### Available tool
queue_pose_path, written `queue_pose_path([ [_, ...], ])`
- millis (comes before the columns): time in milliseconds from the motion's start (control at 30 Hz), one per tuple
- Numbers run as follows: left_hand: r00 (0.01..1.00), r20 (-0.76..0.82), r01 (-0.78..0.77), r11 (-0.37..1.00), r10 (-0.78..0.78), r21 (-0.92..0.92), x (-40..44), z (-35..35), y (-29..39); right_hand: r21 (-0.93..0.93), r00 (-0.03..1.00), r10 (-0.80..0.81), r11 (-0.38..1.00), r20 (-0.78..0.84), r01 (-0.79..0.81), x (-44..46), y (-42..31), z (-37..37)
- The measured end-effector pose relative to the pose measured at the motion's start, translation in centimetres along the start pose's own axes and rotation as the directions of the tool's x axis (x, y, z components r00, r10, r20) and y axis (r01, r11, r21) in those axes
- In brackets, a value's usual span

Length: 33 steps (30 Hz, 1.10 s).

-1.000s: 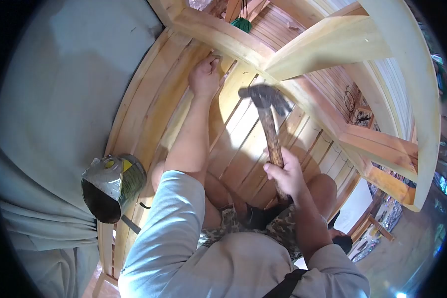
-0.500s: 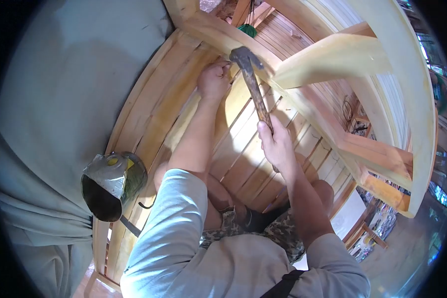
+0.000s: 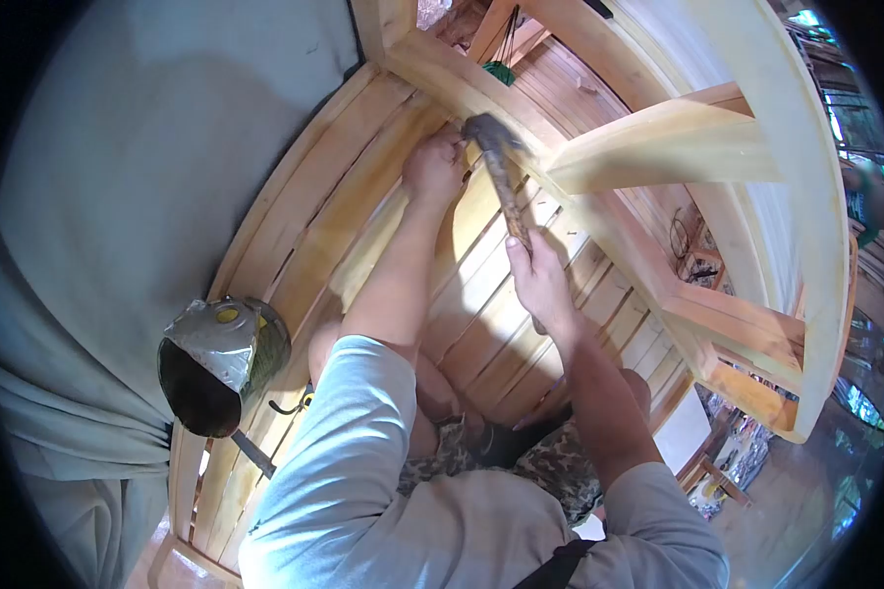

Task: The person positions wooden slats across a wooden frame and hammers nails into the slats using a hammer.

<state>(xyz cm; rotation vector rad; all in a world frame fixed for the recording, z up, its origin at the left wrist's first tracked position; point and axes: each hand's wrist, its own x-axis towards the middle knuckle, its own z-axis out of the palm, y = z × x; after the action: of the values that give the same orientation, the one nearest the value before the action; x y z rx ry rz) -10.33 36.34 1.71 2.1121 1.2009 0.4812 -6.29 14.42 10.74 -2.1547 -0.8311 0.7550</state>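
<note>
A claw hammer [image 3: 506, 187] with a worn, mottled handle is gripped in my right hand [image 3: 543, 285]. Its dark head, slightly blurred, is right beside the fingertips of my left hand [image 3: 434, 169]. Those fingers are pinched together against the wooden slats [image 3: 363, 211], close to the frame beam [image 3: 462, 86]. Whatever they hold is too small or hidden to make out. Small dark marks or nails show in the slats to the right of the hammer.
An open metal can [image 3: 221, 363] lies tilted on the slats at left, by a dark strip-like tool [image 3: 253, 455]. Grey cloth [image 3: 98, 196] covers the left side. A curved wooden rail [image 3: 805, 236] with cross braces [image 3: 668, 147] rises at right. Green cord [image 3: 501, 73] hangs beyond the beam.
The hammer head has come down closer to my left fingertips. My left hand stays pinched at about the same spot on the slats. The view has shifted slightly.
</note>
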Motion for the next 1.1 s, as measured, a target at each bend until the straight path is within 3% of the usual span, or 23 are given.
queue_pose_path([
  [33,1.000,-0.004,-0.003,1.000,0.003,-0.001,0.0,0.5,-0.4,0.000,1.000,-0.004,1.000,-0.003,0.004,0.1,0.0,-0.1],
  [100,0.970,-0.188,-0.168,0.984,0.155,-0.055,0.0,0.7,-0.9,0.098,0.987,0.147,0.983,0.062,-0.152,0.5,-0.5,-0.2],
  [133,0.970,-0.187,-0.166,0.985,0.153,-0.054,0.0,0.6,-0.8,0.098,0.987,0.148,0.983,0.065,-0.154,0.1,-0.8,-0.2],
  [200,0.976,-0.161,-0.160,0.984,0.147,-0.074,-0.4,0.4,-0.6,0.230,0.998,-0.046,0.972,-0.042,0.055,-1.2,-1.4,-0.2],
  [233,0.977,-0.157,-0.156,0.985,0.143,-0.074,-0.6,0.1,-0.5,0.230,0.998,-0.041,0.972,-0.039,0.049,-1.4,-1.1,0.0],
  [300,0.997,-0.012,-0.070,0.998,0.070,-0.001,-0.1,-0.3,-0.1,0.185,1.000,-0.013,0.983,-0.012,0.015,-1.0,-0.1,0.3],
  [333,0.997,-0.014,-0.077,0.997,0.077,-0.003,0.0,-0.3,0.0,0.005,0.987,-0.147,0.989,-0.071,0.148,-0.1,0.4,0.7],
  [367,0.999,0.016,-0.030,0.999,0.030,0.025,0.1,-0.4,0.1,0.003,0.986,-0.151,0.988,-0.077,0.152,-0.1,1.0,0.4],
  [433,0.999,0.037,0.008,0.998,-0.010,0.055,0.4,-0.1,0.0,0.030,0.990,0.125,0.991,0.069,-0.128,0.4,-0.2,-0.5],
  [500,0.989,-0.086,-0.123,0.990,0.117,-0.063,-0.2,0.3,-0.5,0.096,0.990,0.122,0.987,0.069,-0.128,-0.8,-0.1,-0.1],
  [567,0.986,-0.116,-0.129,0.988,0.119,-0.086,-0.4,0.6,-0.9,0.241,0.995,-0.059,0.967,-0.084,0.077,-2.0,0.0,0.7],
  [633,0.978,-0.152,-0.161,0.981,0.143,-0.110,-0.1,0.7,-0.7,0.165,0.995,-0.059,0.984,-0.086,0.073,-1.3,0.6,1.5],
  [700,0.993,-0.079,-0.091,0.996,0.093,0.025,0.1,0.6,-0.8,0.083,0.993,-0.063,0.994,-0.100,0.071,-0.8,0.7,1.0],
  [767,0.990,-0.107,-0.090,0.996,0.087,-0.023,0.4,1.1,-0.7,0.090,0.977,0.202,0.974,0.071,-0.208,-0.2,0.3,0.0],
  [833,0.992,-0.117,-0.064,0.995,0.054,-0.076,0.0,1.8,-1.5,0.134,0.979,0.189,0.971,0.073,-0.198,-3.1,0.8,-0.8],
  [900,0.988,-0.137,-0.002,0.888,-0.069,-0.460,0.2,1.6,-2.2,0.453,0.995,0.087,0.886,0.047,-0.099,-7.4,0.7,-1.7],
  [933,0.976,-0.089,0.117,0.819,-0.201,-0.561,0.4,0.2,-2.0,0.457,0.996,0.075,0.885,0.042,-0.086,-9.0,0.8,-2.3],
  [967,0.976,-0.105,0.100,0.824,-0.190,-0.558,0.1,-1.0,-1.5,0.483,0.995,0.056,0.871,0.079,-0.088,-10.4,1.1,-2.8],
  [1033,0.867,0.171,0.313,0.245,-0.468,-0.917,-1.3,-3.0,-1.0,0.527,0.994,0.022,0.847,0.108,-0.076,-12.4,1.6,-2.8],
  [1100,0.751,0.344,0.430,0.023,-0.564,-0.902,-4.8,-3.1,0.0,0.581,0.997,0.075,0.812,0.005,-0.063,-13.5,2.6,-2.0],
])
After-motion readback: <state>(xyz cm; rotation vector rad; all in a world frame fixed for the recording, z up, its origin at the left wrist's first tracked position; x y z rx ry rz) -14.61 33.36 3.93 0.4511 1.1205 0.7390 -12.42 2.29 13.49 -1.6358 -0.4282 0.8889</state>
